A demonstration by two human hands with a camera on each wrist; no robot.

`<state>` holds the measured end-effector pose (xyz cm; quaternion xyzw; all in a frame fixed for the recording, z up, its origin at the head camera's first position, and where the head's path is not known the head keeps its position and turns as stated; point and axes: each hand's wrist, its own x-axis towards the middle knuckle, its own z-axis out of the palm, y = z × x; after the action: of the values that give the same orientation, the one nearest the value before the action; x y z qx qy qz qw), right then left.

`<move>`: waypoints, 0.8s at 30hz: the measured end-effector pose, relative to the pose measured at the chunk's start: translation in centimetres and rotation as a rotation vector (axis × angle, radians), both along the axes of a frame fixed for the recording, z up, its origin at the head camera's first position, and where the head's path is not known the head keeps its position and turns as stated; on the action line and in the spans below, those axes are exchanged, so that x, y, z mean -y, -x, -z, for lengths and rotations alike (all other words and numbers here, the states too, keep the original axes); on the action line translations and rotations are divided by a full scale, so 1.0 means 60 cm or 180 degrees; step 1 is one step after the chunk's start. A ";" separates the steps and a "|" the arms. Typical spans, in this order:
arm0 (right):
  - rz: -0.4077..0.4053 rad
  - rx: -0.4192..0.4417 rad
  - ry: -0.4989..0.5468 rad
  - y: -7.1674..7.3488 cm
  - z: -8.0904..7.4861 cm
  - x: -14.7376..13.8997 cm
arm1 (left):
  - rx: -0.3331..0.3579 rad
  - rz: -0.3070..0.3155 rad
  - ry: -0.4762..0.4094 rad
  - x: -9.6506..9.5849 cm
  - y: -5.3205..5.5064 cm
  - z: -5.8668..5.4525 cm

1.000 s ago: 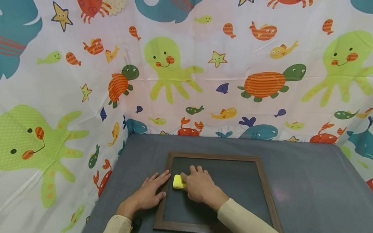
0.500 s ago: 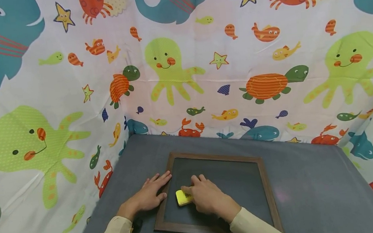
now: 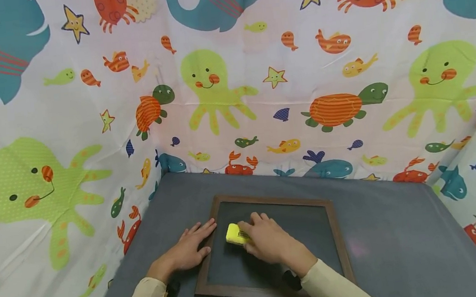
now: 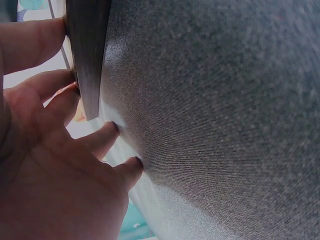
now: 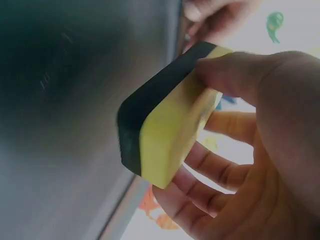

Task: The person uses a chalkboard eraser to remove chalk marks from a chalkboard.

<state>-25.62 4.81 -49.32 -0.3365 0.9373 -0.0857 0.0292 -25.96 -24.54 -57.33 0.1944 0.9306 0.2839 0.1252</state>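
Observation:
A chalkboard [image 3: 300,219] with a brown wooden frame lies on the grey cloth-covered table. My right hand [image 3: 273,241] grips a yellow board eraser [image 3: 236,234] over the board's left half. In the right wrist view, thumb and fingers hold the eraser's yellow body [image 5: 162,142] along its sides, and its dark felt [image 5: 155,92] faces the board at a tilt. The left hand [image 3: 185,250] rests at the frame's left side, fingers spread. From the left wrist, some of its fingertips touch the frame's edge [image 4: 89,55], while others reach down to the cloth [image 4: 210,125].
White fabric printed with sea animals [image 3: 219,85] hangs behind the table and along both sides. Grey table surface [image 3: 402,242] extends right of the board. A dark band [image 3: 291,279] shows under the right wrist.
The right hand has swept the eraser toward the person, then away again and slightly right, and the eraser now looks more tilted. The left hand has stayed at the frame.

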 end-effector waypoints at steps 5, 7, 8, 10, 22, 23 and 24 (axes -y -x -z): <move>0.0335 0.0043 0.0411 0.015 -0.033 -0.040 | 0.0028 0.0006 -0.0028 -0.005 0.001 -0.002; 0.0500 0.0017 0.0485 0.021 -0.046 -0.057 | 0.0038 0.0031 -0.0056 -0.006 -0.001 -0.003; 0.0594 0.0003 0.0506 0.024 -0.053 -0.066 | 0.0042 0.0043 -0.0071 -0.006 -0.001 -0.003; 0.0780 -0.0028 0.0510 0.029 -0.066 -0.085 | 0.0046 0.0061 -0.0095 -0.007 -0.002 -0.003; 0.1783 -0.0177 0.0684 0.031 -0.121 -0.247 | 0.0070 0.0062 -0.0178 0.001 -0.007 -0.006; 0.1844 -0.0171 0.0696 0.028 -0.121 -0.263 | 0.0070 0.0061 -0.0174 0.001 -0.007 -0.007; 0.1900 -0.0170 0.0697 0.024 -0.120 -0.278 | 0.0070 0.0062 -0.0169 0.001 -0.006 -0.007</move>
<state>-27.08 21.51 -42.10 -0.0499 0.9803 -0.1819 -0.0582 -25.60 -24.60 -56.89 0.2036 0.9193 0.3094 0.1329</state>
